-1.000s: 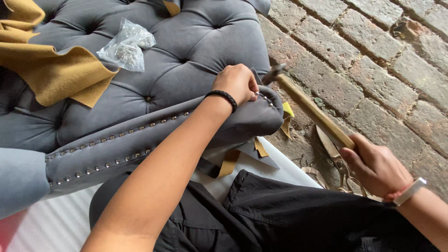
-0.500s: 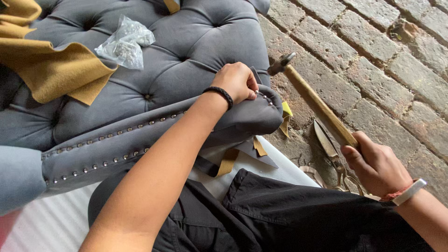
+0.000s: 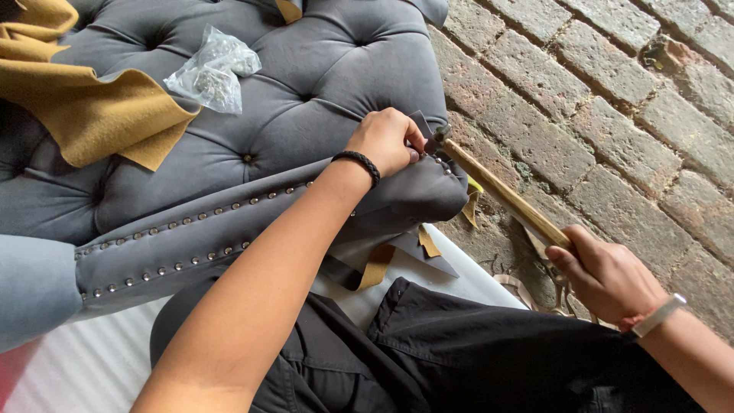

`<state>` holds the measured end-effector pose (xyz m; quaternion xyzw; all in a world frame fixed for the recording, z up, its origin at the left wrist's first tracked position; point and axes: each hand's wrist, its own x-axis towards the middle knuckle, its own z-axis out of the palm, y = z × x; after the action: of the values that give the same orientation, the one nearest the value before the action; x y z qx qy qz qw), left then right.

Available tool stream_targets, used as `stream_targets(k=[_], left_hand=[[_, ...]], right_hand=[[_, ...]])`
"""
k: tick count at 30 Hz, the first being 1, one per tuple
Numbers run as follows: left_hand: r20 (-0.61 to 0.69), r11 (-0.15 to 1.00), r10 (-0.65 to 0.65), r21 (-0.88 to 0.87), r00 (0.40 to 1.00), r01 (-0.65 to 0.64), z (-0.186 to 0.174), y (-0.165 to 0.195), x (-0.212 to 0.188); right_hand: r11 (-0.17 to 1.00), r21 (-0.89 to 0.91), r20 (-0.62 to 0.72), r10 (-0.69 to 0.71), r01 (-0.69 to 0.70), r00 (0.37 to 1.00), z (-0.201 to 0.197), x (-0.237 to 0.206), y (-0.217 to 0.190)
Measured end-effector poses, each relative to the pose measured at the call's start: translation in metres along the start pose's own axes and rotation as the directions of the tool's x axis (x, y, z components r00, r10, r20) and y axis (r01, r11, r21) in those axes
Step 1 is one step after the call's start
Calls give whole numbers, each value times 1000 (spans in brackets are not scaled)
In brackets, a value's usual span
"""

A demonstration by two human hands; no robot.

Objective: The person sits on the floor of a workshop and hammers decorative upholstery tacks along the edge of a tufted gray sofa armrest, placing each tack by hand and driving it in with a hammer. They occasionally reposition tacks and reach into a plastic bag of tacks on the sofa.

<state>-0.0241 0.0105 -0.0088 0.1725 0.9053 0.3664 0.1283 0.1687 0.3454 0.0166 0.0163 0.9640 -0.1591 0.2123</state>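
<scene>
Upholstery fills most of my view: a grey tufted sofa piece [image 3: 306, 84] lies across the frame, its padded arm [image 3: 229, 222] edged with two rows of small metal studs [image 3: 191, 218]. Beside it on the right is a brick floor [image 3: 612, 99]. A mustard-yellow cloth [image 3: 84, 107] is draped over the upper left of the cushion, and a small clear plastic bag [image 3: 214, 69] lies just beside it on the tufting. Black trousers [image 3: 474, 359] show along the bottom.

My left hand [image 3: 386, 141] rests on the rounded end of the arm, fingers pinched narrowly at the fabric edge; whether they hold a stud I cannot tell. A black braided band sits on that wrist. My right hand [image 3: 608, 275] is closed around the wooden handle of a hammer [image 3: 497, 191], whose small metal head lies right at the left fingertips, near the last studs.
</scene>
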Motion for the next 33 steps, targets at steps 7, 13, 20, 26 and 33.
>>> stream_targets(k=[7,13,20,26,33], left_hand=[[35,999,-32,-32,999,33,-2,5,-3],[-45,990,-91,-108,995,86,-6,-2,-9],[-45,982,-109,-160,993,100,-3,-9,-9],[-67,963,-137,-242,988,117,2,-14,-12],[-81,953,-118,-290,990,90,4,-21,-9]], right_hand=[[996,-86,-12,-23,22,1000,-3,-1,4],[989,7,137,143,-145,980,-9,2,-4],[991,136,-10,-20,21,1000,-5,-2,13],[995,8,-105,-101,102,989,-7,3,-1],[955,183,-248,-185,233,951,-34,-13,-27]])
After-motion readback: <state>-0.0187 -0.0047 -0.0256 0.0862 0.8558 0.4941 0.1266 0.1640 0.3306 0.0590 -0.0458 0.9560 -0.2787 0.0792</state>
